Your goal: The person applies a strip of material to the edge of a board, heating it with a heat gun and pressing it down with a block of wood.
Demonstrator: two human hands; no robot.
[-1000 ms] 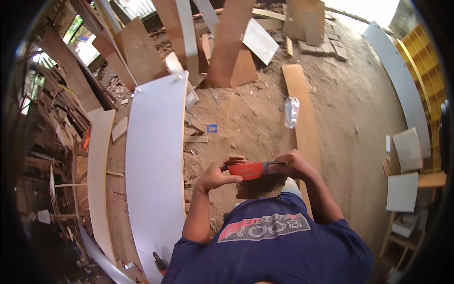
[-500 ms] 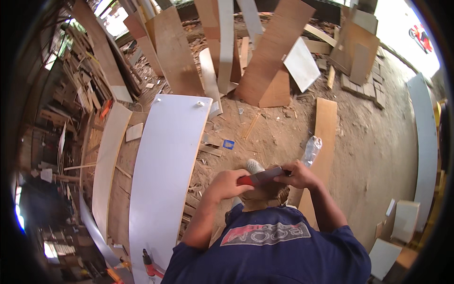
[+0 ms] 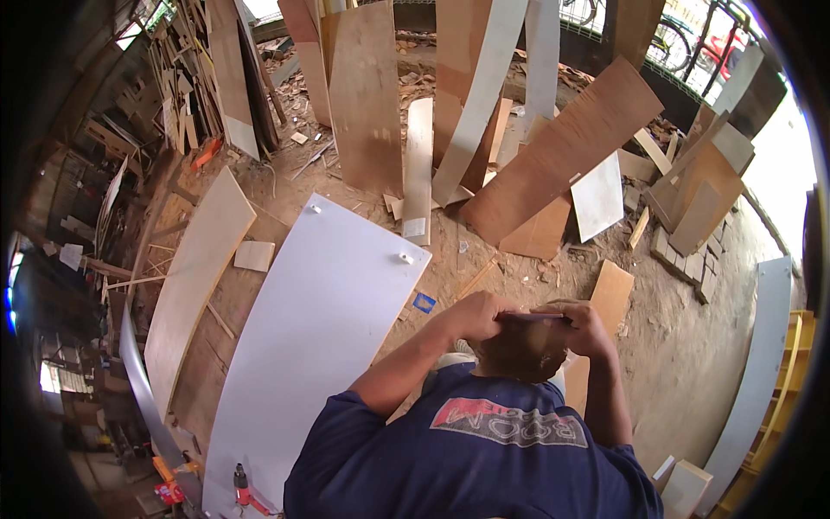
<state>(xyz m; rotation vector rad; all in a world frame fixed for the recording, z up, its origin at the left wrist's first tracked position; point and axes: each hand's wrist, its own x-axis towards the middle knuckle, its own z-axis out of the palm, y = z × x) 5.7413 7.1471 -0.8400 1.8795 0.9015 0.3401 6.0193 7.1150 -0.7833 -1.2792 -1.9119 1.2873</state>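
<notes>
A thin dark tool (image 3: 533,317), seen edge-on, is held level between both hands in front of the chest, above the dirt floor (image 3: 692,363). The left hand (image 3: 477,315) has its fingers clenched round the tool's left end; the right hand (image 3: 586,327) grips the right end, fingers curled over it. Just left lies a large white panel (image 3: 320,337) on the surface, with a pale board (image 3: 194,285) beside it. Far off, plywood sheets (image 3: 372,95) lean upright. A small blue scrap (image 3: 424,302) lies near the panel's edge.

Big white panel (image 3: 320,337): smooth, matt laminate. Leaning boards (image 3: 562,147): brown plywood, matt, w/ raw edges. Floor (image 3: 692,346): rough dirt, wood scraps. Shirt (image 3: 467,458): blue cloth.
</notes>
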